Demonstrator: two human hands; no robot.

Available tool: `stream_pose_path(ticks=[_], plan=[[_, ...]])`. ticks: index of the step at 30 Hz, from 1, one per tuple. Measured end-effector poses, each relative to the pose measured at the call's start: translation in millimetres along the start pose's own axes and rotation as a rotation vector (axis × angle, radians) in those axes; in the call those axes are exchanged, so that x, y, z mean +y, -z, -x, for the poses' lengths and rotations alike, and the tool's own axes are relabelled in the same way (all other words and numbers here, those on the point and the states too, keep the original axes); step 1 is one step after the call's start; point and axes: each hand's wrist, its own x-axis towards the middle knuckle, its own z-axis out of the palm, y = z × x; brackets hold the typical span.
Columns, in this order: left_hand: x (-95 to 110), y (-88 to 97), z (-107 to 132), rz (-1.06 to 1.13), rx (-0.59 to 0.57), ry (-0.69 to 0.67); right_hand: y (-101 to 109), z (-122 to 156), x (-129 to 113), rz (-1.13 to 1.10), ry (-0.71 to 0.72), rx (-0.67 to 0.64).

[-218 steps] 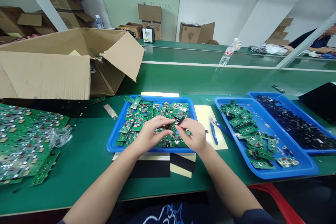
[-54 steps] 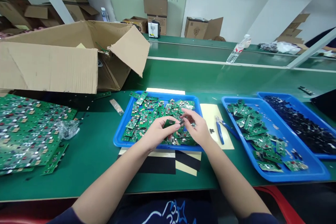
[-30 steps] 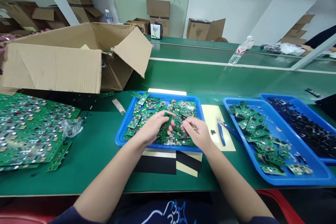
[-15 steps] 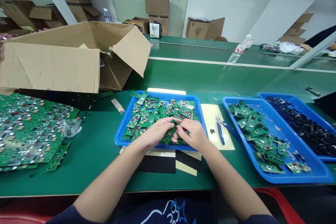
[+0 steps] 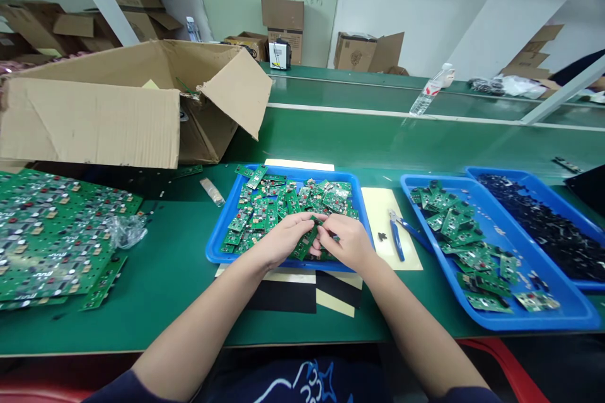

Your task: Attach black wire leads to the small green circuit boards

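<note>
A small green circuit board [image 5: 305, 243] is tilted in the grip of my left hand [image 5: 282, 240], held between thumb and fingers. My right hand [image 5: 348, 238] is closed in a pinch at the board's upper end; whatever lies between its fingertips is hidden. Both hands are over a blue tray [image 5: 215, 236] heaped with loose circuit boards [image 5: 259, 211]. To the right of that tray, blue-handled cutters [image 5: 397, 238] and a small black part [image 5: 382, 236] rest on a cream sheet [image 5: 378, 201].
At right stand a blue tray [image 5: 491, 201] holding more boards and another tray [image 5: 586, 227] of black parts. Large board panels [image 5: 51, 239] and crumpled clear plastic [image 5: 126, 230] lie at left. Behind them is an open cardboard box [image 5: 89, 119]. A bottle [image 5: 430, 91] stands farther back.
Almost nothing differs. My hands stay at the same spot over the tray, with only a slight shift of the fingers on the board.
</note>
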Motion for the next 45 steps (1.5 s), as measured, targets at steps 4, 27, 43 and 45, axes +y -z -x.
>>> stream_pose_path(ticks=[4,27,43,45], plan=[[-2,0.2,-2,-0.044,0.056,-0.064,4,-1,0,-0.015,-0.134,0.014],[1,0.9,-4,-0.133,0.203,-0.134,6,-3,7,-0.008,-0.087,0.301],[6,8.6,-1,-0.313,0.239,-0.248,11,-3,6,-0.128,-0.156,0.561],[5,11.1,-2,-0.325,0.301,-0.32,14,-3,6,-0.157,-0.196,0.572]])
